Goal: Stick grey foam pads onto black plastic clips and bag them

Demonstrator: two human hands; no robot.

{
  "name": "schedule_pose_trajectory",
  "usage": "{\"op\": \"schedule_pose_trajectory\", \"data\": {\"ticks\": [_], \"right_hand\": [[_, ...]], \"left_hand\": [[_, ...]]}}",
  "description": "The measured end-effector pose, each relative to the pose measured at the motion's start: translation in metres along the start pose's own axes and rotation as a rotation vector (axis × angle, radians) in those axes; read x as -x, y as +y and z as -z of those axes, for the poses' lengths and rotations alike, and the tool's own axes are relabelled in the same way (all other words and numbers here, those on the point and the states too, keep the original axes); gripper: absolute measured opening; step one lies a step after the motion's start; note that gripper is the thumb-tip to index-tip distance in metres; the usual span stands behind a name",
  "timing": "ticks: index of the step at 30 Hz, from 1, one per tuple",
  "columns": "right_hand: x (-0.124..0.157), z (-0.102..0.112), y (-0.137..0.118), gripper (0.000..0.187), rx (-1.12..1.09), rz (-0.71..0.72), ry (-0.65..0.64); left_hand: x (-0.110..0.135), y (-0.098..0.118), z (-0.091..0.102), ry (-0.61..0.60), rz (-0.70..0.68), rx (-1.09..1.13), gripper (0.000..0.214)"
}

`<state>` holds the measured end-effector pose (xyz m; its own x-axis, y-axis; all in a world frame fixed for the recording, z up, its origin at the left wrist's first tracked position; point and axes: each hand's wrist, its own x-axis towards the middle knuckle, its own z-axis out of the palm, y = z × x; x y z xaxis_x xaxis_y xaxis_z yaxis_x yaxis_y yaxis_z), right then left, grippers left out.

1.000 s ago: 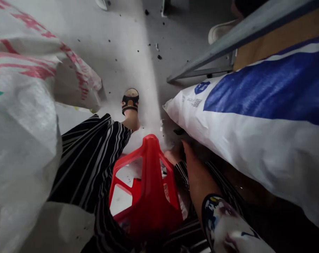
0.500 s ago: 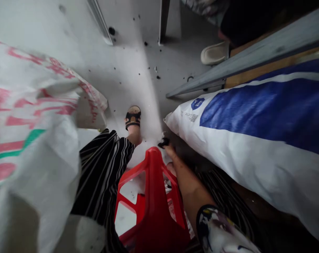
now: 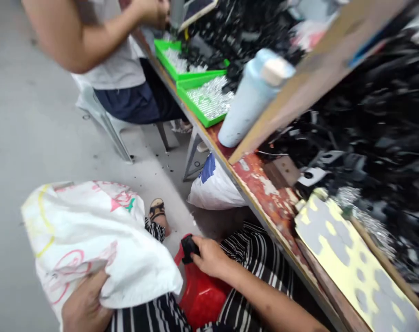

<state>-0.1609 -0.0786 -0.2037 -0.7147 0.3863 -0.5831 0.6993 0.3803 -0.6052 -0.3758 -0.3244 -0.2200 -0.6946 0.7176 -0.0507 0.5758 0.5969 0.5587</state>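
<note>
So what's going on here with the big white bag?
A person grips a white sack with the left hand and pinches a small black part in the right hand, just above a red stool. Further along, another person sits at the bench near green trays of silvery bits.

The right hand point(image 3: 209, 257) sits near the bottom centre, its bare forearm coming in from the near right corner and running up and leftward, wrist nearly straight. Its back faces up and its fingers curl leftward, with thumb and fingertips pinched on a small black piece point(image 3: 189, 247). The left hand point(image 3: 86, 302) lies at the near left edge, back towards the camera and knuckles raised, its fingers bent and clutching a fold of the white sack point(image 3: 102, 249), with only the hand itself in view.
</note>
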Motion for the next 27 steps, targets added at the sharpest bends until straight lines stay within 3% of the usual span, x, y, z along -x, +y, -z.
{"op": "schedule_pose_trajectory", "data": {"ticks": [4,5,8,12,15,17,19,21,23,25,27], "right_hand": [[0.116,0.064,-0.024,0.037,0.141,0.231,0.077],[0.142,0.084,-0.023,0.039,0.17,0.265,0.148],[0.202,0.157,-0.005,0.049,0.297,0.288,0.536],[0.252,0.261,0.044,0.045,0.594,0.042,0.978],[0.283,0.303,0.068,0.054,0.815,-0.168,1.213],[0.3,0.298,0.069,0.054,0.824,-0.155,1.323],[0.311,0.268,0.056,0.048,0.729,0.038,1.353],[0.313,0.22,0.031,0.04,0.585,0.362,1.256],[0.309,0.167,0.003,0.037,0.489,0.706,1.006],[0.301,0.12,-0.023,0.031,0.528,0.974,0.873],[0.286,0.087,-0.042,0.032,0.632,1.158,0.755]], "left_hand": [[0.009,-0.002,-0.016,0.039,-0.027,0.0,0.029],[0.006,0.005,-0.019,0.042,-0.025,-0.018,0.034],[-0.003,0.035,-0.012,-0.03,-0.093,-0.046,0.045],[-0.016,0.066,0.03,-0.161,-0.211,-0.184,0.051],[-0.029,0.085,0.082,-0.143,-0.162,-0.358,0.052],[-0.035,0.105,0.121,-0.106,-0.118,-0.442,0.055],[-0.036,0.135,0.159,-0.076,-0.082,-0.506,0.06],[-0.03,0.173,0.192,-0.06,-0.059,-0.57,0.063],[-0.021,0.216,0.219,-0.055,-0.069,-0.642,0.062],[-0.012,0.255,0.241,-0.045,-0.09,-0.713,0.062],[-0.003,0.287,0.258,-0.024,-0.107,-0.771,0.063]]}}
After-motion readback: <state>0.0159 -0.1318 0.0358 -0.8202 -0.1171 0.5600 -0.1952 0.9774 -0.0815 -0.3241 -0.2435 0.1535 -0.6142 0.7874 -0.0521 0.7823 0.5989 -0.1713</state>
